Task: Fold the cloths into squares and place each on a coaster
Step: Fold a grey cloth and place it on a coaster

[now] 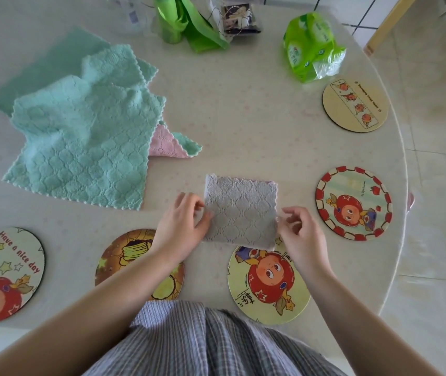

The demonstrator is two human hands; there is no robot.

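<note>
The grey cloth (240,211) lies folded into a square on the table (243,109), its near edge overlapping the yellow coaster (268,283), with the left hand (182,222) pinching its left edge and the right hand (301,230) pinching its right edge. All five coasters I can see carry no cloth of their own (the grey one looks about to be set down first). The teal cloths (86,142) and a pink cloth (163,145) sit heaped unfolded at the left, so most of the task appears left.
</note>
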